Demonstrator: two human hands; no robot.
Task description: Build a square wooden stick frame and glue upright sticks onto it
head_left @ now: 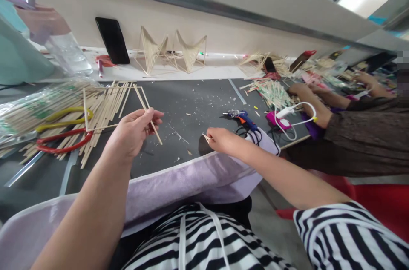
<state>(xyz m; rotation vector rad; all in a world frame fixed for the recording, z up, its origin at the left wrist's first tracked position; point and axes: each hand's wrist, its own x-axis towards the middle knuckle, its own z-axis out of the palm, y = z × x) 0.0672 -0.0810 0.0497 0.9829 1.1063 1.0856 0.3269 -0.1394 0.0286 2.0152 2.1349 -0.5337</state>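
Pale wood forms the thin four-sided frame [85,108] in your left hand [136,129], its straight sticks meeting at sharp corners above the left part of the dark grey desk [204,95]. Your left thumb and fingers close on it, together with a slanting stick [156,131] whose lower end projects below the fingers. Your right hand [220,139], near the desk's front edge, is narrowed to a pinch around short wooden pieces [206,137]; their exact number cannot be told. Left of the frame lie a loose fan of slim sticks [107,106], a crinkled clear plastic bag [38,106] of more sticks, and rounded red and yellow handles [64,140]. Beyond your right hand rests a blue glue gun [242,117] with an orange trigger. Two ribbed, saddle-shaped stick models [151,50] stand against the white wall, beside a smooth black phone [113,41]. Soft lilac cloth [188,180] covers your lap.
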